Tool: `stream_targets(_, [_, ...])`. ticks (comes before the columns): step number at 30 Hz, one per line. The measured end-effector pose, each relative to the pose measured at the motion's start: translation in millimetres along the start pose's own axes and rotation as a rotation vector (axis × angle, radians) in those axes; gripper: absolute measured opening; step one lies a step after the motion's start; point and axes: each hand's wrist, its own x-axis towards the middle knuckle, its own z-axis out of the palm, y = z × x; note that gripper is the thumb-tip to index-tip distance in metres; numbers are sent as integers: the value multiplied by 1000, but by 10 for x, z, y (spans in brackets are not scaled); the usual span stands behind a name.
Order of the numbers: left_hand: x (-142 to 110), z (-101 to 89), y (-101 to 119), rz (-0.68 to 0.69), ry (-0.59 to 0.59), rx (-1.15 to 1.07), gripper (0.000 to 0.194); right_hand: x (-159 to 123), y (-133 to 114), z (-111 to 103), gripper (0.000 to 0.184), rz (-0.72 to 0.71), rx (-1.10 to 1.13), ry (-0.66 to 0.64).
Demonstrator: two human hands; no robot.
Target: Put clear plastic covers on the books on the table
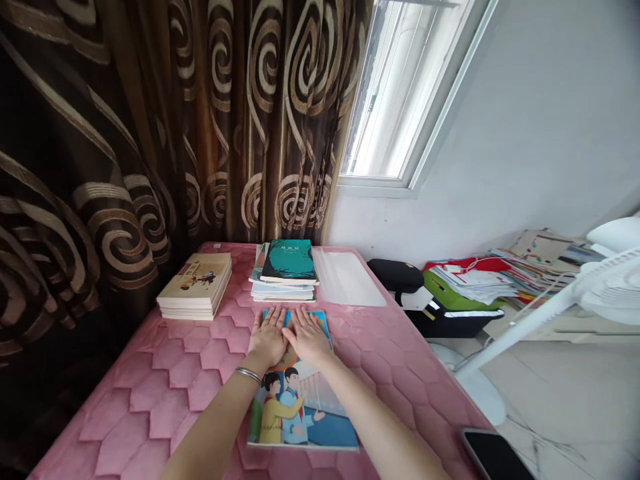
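Observation:
A book [305,427] with a blue and orange illustrated cover lies closed on the pink quilted tabletop. Both palms press on its upper half. My left hand [269,340] is flat with fingers pointing away, a silver bangle at its wrist. Beside it my right hand [307,337] also lies flat, its thumb touching or nearly touching the left one. Just beyond the fingertips stands a stack of books [285,291] topped by a teal book [290,261]. Off to the left is another stack of cream-covered books [195,283].
A clear plastic sheet [350,277] lies at the table's far right. On the near right edge sits a phone [493,453]. A white fan [530,313] stands right of the table, near a black case [395,275] and piled papers [473,283]. Patterned curtains [270,133] hang behind.

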Motion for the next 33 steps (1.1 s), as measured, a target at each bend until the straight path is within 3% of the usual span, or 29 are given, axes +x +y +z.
stream_targets(5, [21,-47,-5,-19,18,-9,57,-52,368,-68,72,190,-109,-12])
stream_targets(8, [11,-55,36,-17,49,18,56,-66,392,-60,70,223,-114,6])
stream_targets(11, [-90,-15,219,-49,73,64,56,-65,369,-37,69,219,-107,18])
stream_targets(15, [-426,88,523,3,43,57,59,-59,376,-22,68,214,-98,29])
stream_targets(17, [-656,135,560,53,43,65,59,-58,387,-19,68,211,-94,31])
stream_targets(21, [-1089,208,368,110,163,114,57,-52,408,-24,68,202,-86,25])
stream_targets(24, [-1267,246,218,154,253,157,56,-39,418,-56,67,202,-96,17])
stream_targets(29, [-1291,273,200,180,335,219,55,-182,178,-71,63,155,-172,59])
stream_targets(33, [-1292,288,191,236,421,264,55,-674,-314,120,60,-64,-80,55])
